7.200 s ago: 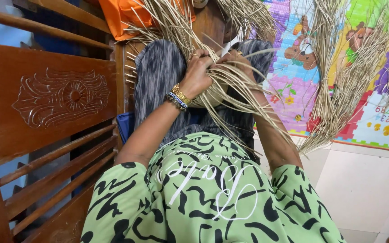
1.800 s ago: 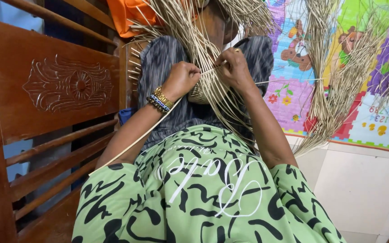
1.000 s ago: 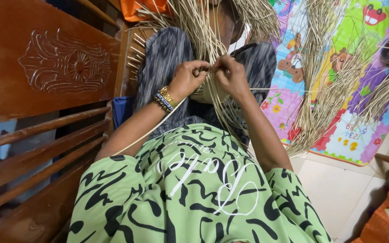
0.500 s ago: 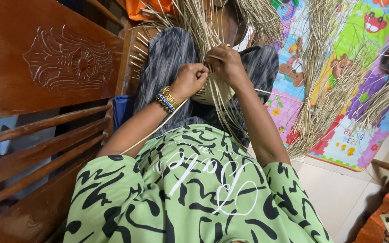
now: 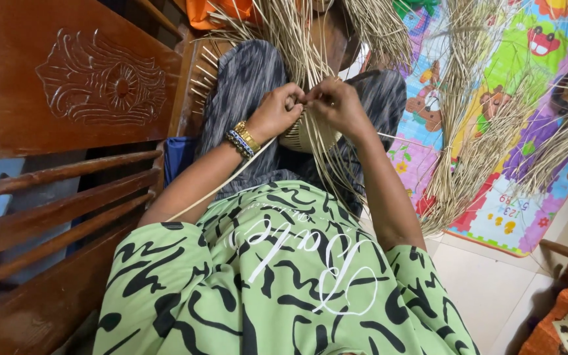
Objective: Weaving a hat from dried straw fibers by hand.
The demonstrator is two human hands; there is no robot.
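Two hands pinching pale dry straw strands – left hand (image 5: 277, 113), right hand (image 5: 336, 105) – over small round woven basket (image 5: 307, 137), carved wooden bench (image 5: 80, 92) beside

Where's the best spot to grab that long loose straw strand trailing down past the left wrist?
Pinch the loose strand just below the left hand, coming from the bench side. There it runs taut and alone, clear of the woven piece; lower down it probably lies against the green shirt.

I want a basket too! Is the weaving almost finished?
Not yet. A small round woven base looks done. The left hand and right hand pinch strands together just above it. Many long loose straw strands stick out unwoven, so most of the weaving looks left.
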